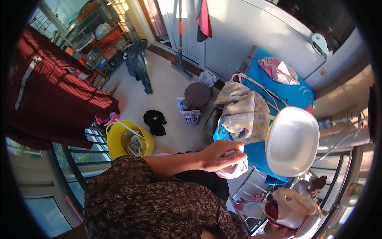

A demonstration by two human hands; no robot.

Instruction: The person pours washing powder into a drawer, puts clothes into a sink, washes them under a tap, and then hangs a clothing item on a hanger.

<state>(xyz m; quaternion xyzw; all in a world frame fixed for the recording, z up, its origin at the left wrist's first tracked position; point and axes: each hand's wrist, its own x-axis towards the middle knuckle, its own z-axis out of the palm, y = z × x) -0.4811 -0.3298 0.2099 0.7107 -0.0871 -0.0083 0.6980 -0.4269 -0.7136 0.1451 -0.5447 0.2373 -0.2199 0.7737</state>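
Note:
My left hand (223, 156) reaches across to the right, its fingers closed around a pale crumpled bundle (232, 171), cloth or a soft bag. Just beyond it, a beige checked cloth (246, 112) lies heaped on a blue covering (259, 154). To the right of the hand is a white oval plastic basin (292, 142), with nothing seen inside. My right forearm runs along the bottom edge to my right hand (288, 233), mostly hidden beside a cream bag (294, 206). Dark red fabric (271, 210) shows at the bag's mouth.
A yellow tub (115, 143) holding cords stands left, near a black garment (155, 122) on the floor. Ahead are a round brown stool (197, 94), a printed plastic pack (191, 116) and a floor squeegee (181, 70). Red fabric (56, 89) hangs left; pink hangers (262, 86) lie on the blue covering.

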